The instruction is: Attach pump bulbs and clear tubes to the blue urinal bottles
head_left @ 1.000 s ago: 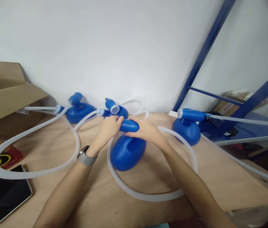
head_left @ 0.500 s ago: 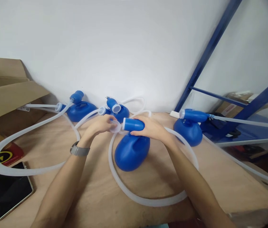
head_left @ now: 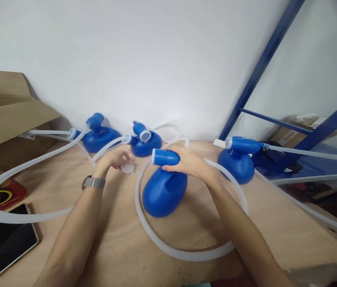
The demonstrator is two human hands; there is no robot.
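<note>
A blue plastic bottle [head_left: 164, 191] stands in the middle of the wooden table [head_left: 276, 223], its neck pointing left. My right hand [head_left: 191, 161] is wrapped round that neck. My left hand [head_left: 113, 158] is just left of it, low over the table, with its fingers closed on a small translucent cap [head_left: 127, 168]. A long translucent hose [head_left: 186, 251] loops round the bottle. A watch [head_left: 93, 182] is on my left wrist.
Three more blue bottles stand by the wall, at the left [head_left: 99, 137], the middle [head_left: 146, 141] and the right [head_left: 236, 161], each with hoses. A cardboard box [head_left: 4, 115], a phone [head_left: 8, 241] and a red packet [head_left: 5, 195] lie at the left. A blue rack [head_left: 258, 71] stands at the right.
My left hand has pulled the translucent cap off the bottle's neck and moved left and down with it. My right hand has stayed on the neck.
</note>
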